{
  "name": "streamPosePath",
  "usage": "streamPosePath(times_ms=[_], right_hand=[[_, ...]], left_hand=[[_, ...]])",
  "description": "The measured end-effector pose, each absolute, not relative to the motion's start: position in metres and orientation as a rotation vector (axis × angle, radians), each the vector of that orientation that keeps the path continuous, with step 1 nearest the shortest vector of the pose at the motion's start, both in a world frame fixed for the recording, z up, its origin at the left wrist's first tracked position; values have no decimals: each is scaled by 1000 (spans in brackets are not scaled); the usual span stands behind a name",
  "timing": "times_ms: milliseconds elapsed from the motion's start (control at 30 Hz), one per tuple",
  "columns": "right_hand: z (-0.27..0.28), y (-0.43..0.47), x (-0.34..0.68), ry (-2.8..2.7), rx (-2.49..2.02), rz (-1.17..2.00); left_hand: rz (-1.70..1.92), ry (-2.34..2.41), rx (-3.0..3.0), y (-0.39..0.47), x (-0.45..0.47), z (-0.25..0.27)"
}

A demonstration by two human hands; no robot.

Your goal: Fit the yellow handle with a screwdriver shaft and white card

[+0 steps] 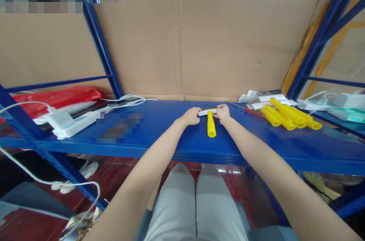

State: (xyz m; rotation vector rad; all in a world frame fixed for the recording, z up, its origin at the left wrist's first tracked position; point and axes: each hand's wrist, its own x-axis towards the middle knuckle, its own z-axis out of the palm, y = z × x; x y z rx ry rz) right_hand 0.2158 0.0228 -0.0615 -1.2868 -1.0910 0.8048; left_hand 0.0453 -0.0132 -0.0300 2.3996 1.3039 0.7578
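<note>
A yellow-handled scraper (211, 126) lies at the middle of the blue shelf top, its hollow round handle pointing toward me. Its short crosswise head looks white with a dark far edge. My left hand (191, 116) is closed around the left end of that head. At the right end, my right hand (223, 114) pinches it with fingers and thumb. Both forearms reach in from the bottom of the view. Whatever lies under the fingertips is hidden.
Several yellow handles (288, 114) lie piled at right, beside white packets (268, 98) and a red-handled screwdriver (252, 112). At left are a white power strip (81, 124), coiled white cable (132, 100) and a red bag (62, 98). A cardboard sheet (228, 43) stands behind.
</note>
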Motion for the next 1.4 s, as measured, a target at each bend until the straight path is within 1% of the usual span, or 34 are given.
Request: streamPosePath(times_ms=[67, 200, 433, 567, 667, 900, 1267, 1400], right_hand=[[-62, 24, 215, -1060, -1378, 748], [-58, 20, 215, -1088, -1507, 625], [-50, 8, 214, -1368, -1595, 490], [-49, 5, 211, -1523, -1680, 423], [-48, 1, 207, -1592, -1752, 360], [-37, -22, 192, -1827, -1964, 0], [-33, -21, 192, -1934, -2031, 31], [-32, -22, 192, -1922, -2037, 8]], left_hand=[[705, 1377, 2398, -11, 44, -33], [718, 1493, 2396, -13, 45, -37], [784, 1708, 2380, -12, 46, -33], [759, 1860, 2382, -11, 49, -29], [727, 1867, 2426, -11, 50, -29], [541, 1914, 2570, -12, 53, -29], [496, 1908, 2627, -17, 57, -30], [533, 1916, 2608, -20, 60, -31]])
